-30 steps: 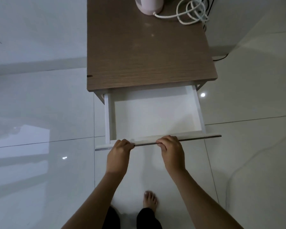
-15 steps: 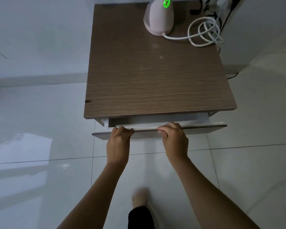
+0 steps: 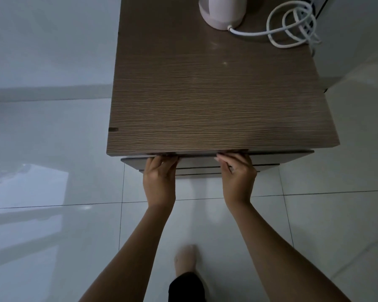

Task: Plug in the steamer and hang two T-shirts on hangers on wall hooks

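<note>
A pale pink steamer (image 3: 222, 13) stands at the back of a brown wooden bedside table (image 3: 214, 94), its top cut off by the frame. Its white cord (image 3: 292, 29) lies coiled to the right of it. The table's top drawer (image 3: 196, 160) is pushed in under the tabletop. My left hand (image 3: 159, 179) and my right hand (image 3: 238, 177) both rest on the drawer's front edge, fingers curled over its top. No T-shirts, hangers or hooks are in view.
White glossy floor tiles (image 3: 52, 171) surround the table. A white wall (image 3: 42, 40) runs behind it on the left. A dark cable runs down at the top right corner (image 3: 323, 5). My bare foot (image 3: 186, 260) is on the floor below the hands.
The open, empty drawer has been pushed shut by both hands. The view has moved closer to the table.
</note>
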Demonstrator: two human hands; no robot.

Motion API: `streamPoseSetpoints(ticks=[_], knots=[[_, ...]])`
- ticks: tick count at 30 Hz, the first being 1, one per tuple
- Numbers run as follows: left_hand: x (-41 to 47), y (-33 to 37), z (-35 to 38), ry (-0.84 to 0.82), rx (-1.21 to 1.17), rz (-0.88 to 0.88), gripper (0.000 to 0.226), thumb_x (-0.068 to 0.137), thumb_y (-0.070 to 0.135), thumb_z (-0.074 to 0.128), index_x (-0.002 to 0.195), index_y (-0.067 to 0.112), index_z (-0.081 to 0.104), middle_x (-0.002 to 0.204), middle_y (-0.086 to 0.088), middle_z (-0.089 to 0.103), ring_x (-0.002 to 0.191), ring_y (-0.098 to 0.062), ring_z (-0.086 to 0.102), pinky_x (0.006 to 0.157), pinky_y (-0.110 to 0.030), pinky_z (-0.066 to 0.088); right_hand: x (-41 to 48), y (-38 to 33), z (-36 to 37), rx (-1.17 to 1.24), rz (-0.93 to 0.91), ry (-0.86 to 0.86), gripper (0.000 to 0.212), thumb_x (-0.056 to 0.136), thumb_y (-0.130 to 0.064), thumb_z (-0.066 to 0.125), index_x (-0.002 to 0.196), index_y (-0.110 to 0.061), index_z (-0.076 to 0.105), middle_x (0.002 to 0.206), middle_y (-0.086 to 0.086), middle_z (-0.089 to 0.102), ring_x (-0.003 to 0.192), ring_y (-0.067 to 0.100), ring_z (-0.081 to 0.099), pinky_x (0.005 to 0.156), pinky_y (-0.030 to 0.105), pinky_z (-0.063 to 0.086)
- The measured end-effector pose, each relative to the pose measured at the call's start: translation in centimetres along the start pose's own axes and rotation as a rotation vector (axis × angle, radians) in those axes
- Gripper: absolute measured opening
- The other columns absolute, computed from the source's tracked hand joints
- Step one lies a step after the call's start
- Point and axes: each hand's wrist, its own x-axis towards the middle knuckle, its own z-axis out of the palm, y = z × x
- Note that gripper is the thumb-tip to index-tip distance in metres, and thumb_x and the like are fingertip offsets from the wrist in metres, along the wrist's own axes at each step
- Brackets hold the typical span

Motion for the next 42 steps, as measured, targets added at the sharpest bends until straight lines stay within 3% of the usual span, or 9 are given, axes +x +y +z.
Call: streamPoseSetpoints(ticks=[10,14,20,24,27,31,36,39,42], knots=[[0.7,2.8,-2.5,-0.21,0.033,-0.127,0.017,0.089,0.013,0.061,0.103,0.011,0.07,0.105,-0.007,0.069,0.097,-0.025,0.062,0.075,-0.029,0.051,0.9,-2.0,-1.9,-0.072,0.048,-0.149,0.009,0.076,0.0,0.071,0.083,-0.005,0.072,0.084,0.009,0.072,0.084,0.022,0.066,0.079,0.022,0.049],[1.5,5.6,-4.5,-0.28,0.047,-0.099,0.014,0.089,0.019,0.061,0.097,0.015,0.07,0.095,-0.002,0.071,0.082,-0.018,0.064,0.066,-0.024,0.051,1.5,-3.6,-4.2,-0.091,0.06,-0.205,0.01,0.074,-0.004,0.072,0.082,-0.011,0.071,0.082,0.002,0.072,0.08,0.016,0.066,0.073,0.027,0.055],[4.4,8.8,-4.4,-0.329,0.094,-0.037,0.014,0.081,0.022,0.071,0.07,0.02,0.063,0.067,0.011,0.06,0.062,-0.007,0.053,0.058,-0.028,0.047,4.0,-4.5,-8.0,-0.182,0.013,-0.3,0.016,0.068,-0.012,0.078,0.079,-0.02,0.069,0.072,-0.008,0.069,0.07,-0.003,0.055,0.069,0.015,0.046],[7.4,11.1,-1.6,-0.357,0.125,-0.025,0.007,0.084,0.024,0.066,0.081,0.019,0.063,0.086,0.006,0.059,0.08,-0.014,0.053,0.071,-0.031,0.044,7.7,-3.4,-9.7,-0.128,0.076,-0.279,0.005,0.077,-0.02,0.07,0.08,-0.022,0.067,0.065,-0.014,0.062,0.059,-0.007,0.053,0.057,0.004,0.043],[10.6,13.7,1.8,-0.425,0.196,-0.03,0.017,0.089,0.035,0.054,0.097,0.021,0.061,0.104,0.005,0.053,0.096,-0.014,0.046,0.08,-0.026,0.028,12.2,-1.7,-9.8,-0.083,0.191,-0.206,0.005,0.082,-0.017,0.067,0.087,-0.018,0.069,0.068,-0.009,0.062,0.063,0.002,0.058,0.059,0.015,0.05],[15.6,18.1,6.7,-0.404,0.143,-0.007,0.018,0.091,0.032,0.049,0.098,0.02,0.061,0.104,-0.001,0.057,0.095,-0.021,0.05,0.076,-0.029,0.031,20.5,0.9,-9.8,-0.002,0.308,-0.099,0.015,0.088,-0.021,0.06,0.099,-0.015,0.068,0.084,0.001,0.068,0.076,0.013,0.063,0.069,0.032,0.056],[22.0,22.8,12.5,-0.219,0.073,0.056,0.024,0.085,0.028,0.042,0.09,0.012,0.058,0.089,-0.009,0.057,0.08,-0.026,0.047,0.072,-0.034,0.033,30.9,2.9,-10.7,0.021,0.24,0.043,0.015,0.088,-0.018,0.058,0.102,-0.015,0.062,0.1,-0.002,0.058,0.096,0.008,0.047,0.079,0.013,0.038],[25.8,24.6,15.1,-0.248,0.02,0.013,0.029,0.088,0.033,0.043,0.095,0.008,0.056,0.094,-0.011,0.055,0.089,-0.025,0.048,0.078,-0.031,0.033,35.7,4.2,-9.8,0.055,0.36,-0.075,0.032,0.09,-0.032,0.054,0.116,-0.015,0.054,0.108,-0.004,0.049,0.102,0.008,0.043,0.081,0.02,0.035],[28.2,25.6,17.5,-0.415,-0.061,-0.129,0.034,0.091,0.033,0.053,0.109,0.004,0.054,0.108,-0.014,0.051,0.103,-0.027,0.045,0.09,-0.037,0.036,38.6,5.6,-8.1,0.116,0.5,-0.308,0.05,0.088,-0.051,0.046,0.123,-0.015,0.049,0.116,0.004,0.055,0.106,0.02,0.055,0.082,0.033,0.048]])
